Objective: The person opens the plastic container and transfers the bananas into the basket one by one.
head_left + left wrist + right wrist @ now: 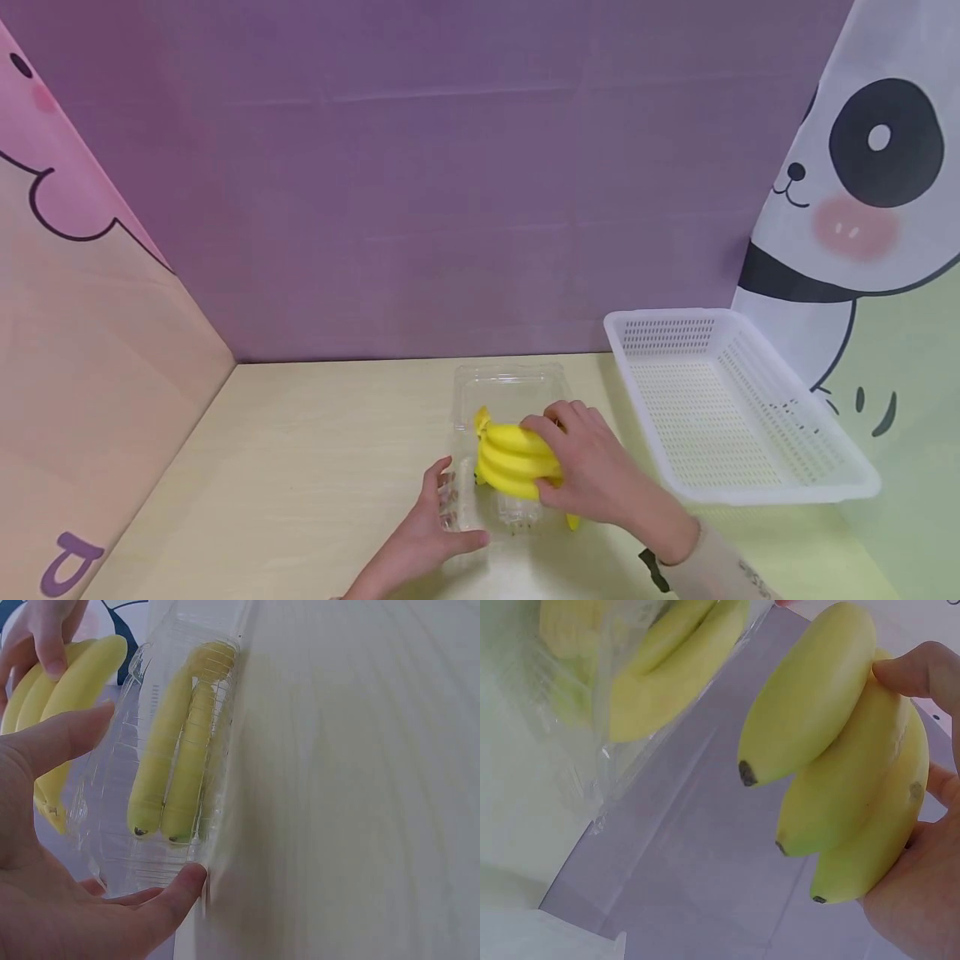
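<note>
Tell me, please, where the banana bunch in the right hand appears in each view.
Head: banana bunch, below centre and slightly right, in the right hand.
Left wrist: banana bunch, upper left.
Right wrist: banana bunch, right of centre.
Shared landmark: clear plastic container, visible in all three.

The curved yellow bananas look smooth and satin; the clear rectangular clamshell is glossy ribbed plastic; the white perforated basket, smooth plastic; the pale wood-grained tabletop, matt; the purple backdrop, creased, cloth-like.
</note>
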Available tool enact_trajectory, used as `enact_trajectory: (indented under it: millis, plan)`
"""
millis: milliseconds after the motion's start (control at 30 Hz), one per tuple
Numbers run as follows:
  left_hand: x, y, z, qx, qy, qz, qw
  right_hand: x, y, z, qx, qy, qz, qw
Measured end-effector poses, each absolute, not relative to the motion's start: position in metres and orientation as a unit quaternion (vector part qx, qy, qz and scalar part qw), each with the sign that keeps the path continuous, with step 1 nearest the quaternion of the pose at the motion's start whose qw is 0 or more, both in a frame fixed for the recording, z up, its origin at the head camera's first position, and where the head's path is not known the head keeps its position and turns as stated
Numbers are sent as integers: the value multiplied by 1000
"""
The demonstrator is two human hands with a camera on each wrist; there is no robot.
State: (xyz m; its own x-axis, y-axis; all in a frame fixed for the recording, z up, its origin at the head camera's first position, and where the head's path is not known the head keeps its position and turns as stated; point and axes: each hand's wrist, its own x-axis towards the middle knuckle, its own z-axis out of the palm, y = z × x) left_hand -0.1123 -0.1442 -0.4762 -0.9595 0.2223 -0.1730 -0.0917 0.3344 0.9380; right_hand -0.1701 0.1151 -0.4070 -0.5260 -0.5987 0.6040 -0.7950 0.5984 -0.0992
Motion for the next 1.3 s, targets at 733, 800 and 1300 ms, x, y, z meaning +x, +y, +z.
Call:
enact_trajectory:
  millis: [733, 800, 1300]
  plan:
    - [-114, -143, -478, 38, 811, 568, 134, -177, 139, -393, 374, -861, 192, 287]
    - [-114, -143, -478, 40, 811, 568, 134, -177, 141, -392, 373, -862, 189, 289]
    - [-114, -143, -477, 38, 812, 568, 130, -179, 153, -381, 360, -869, 171, 292]
